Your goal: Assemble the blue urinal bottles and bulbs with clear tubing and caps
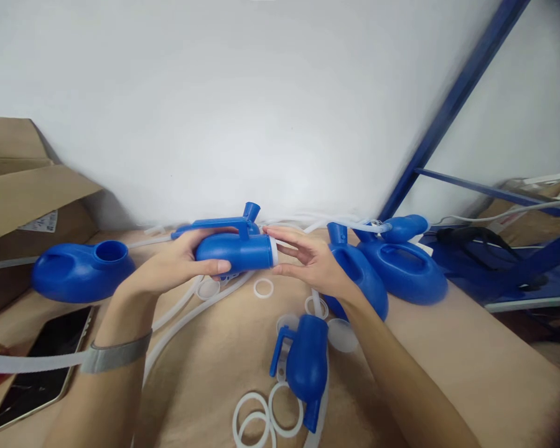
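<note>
My left hand (184, 258) is closed around a blue plastic bottle-shaped piece (240, 251) with a long handle on top, held sideways above the table. A white ring (274, 251) sits on its mouth, facing right. Fingers and thumb of my right hand (308, 256) pinch that ring at its upper and lower edges. A similar blue handled piece (308, 358) with a spout lies below, near several loose white rings (285, 409). Another white ring (263, 288) lies just under the held piece. The far side of the bottle-shaped piece is hidden.
A blue jug (81, 272) stands at left beside an open cardboard box (37, 186) and a phone (42, 367). More blue jugs (401, 274) stand at right. White tubing (182, 317) runs across the brown tabletop (485, 367). A blue metal frame (448, 112) rises at right.
</note>
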Available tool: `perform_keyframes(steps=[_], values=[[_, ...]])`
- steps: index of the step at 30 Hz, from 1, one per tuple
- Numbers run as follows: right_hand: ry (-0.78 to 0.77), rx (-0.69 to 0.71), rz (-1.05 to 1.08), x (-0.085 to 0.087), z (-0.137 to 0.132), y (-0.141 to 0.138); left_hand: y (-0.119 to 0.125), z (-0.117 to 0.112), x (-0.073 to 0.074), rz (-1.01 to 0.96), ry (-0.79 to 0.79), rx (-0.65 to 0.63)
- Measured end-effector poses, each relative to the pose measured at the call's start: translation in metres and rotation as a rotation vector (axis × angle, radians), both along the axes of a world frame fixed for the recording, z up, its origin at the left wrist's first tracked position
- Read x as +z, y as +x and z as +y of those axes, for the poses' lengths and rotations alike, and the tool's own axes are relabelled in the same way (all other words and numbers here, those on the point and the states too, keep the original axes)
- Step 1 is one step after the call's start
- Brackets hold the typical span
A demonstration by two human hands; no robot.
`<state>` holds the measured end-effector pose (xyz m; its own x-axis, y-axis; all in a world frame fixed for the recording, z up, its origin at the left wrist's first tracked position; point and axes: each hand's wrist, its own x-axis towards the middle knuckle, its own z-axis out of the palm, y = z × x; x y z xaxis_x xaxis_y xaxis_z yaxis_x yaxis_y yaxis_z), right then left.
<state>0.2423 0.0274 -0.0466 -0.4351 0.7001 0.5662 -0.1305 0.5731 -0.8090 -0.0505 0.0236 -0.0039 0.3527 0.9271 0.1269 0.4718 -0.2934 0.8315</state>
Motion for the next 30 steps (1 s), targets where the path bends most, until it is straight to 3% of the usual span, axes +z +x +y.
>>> perform_keyframes(steps=[13, 30], values=[[0.19, -0.028, -0.048, 0.0065, -0.0036, 0.0009, 0.0026, 0.0034, -0.0048, -0.197, -0.161, -0.091], [0.098, -0.03, -0.015, 0.0048, -0.0034, -0.0011, 0.0039, 0.0003, -0.0003, -0.188, -0.148, -0.083]])
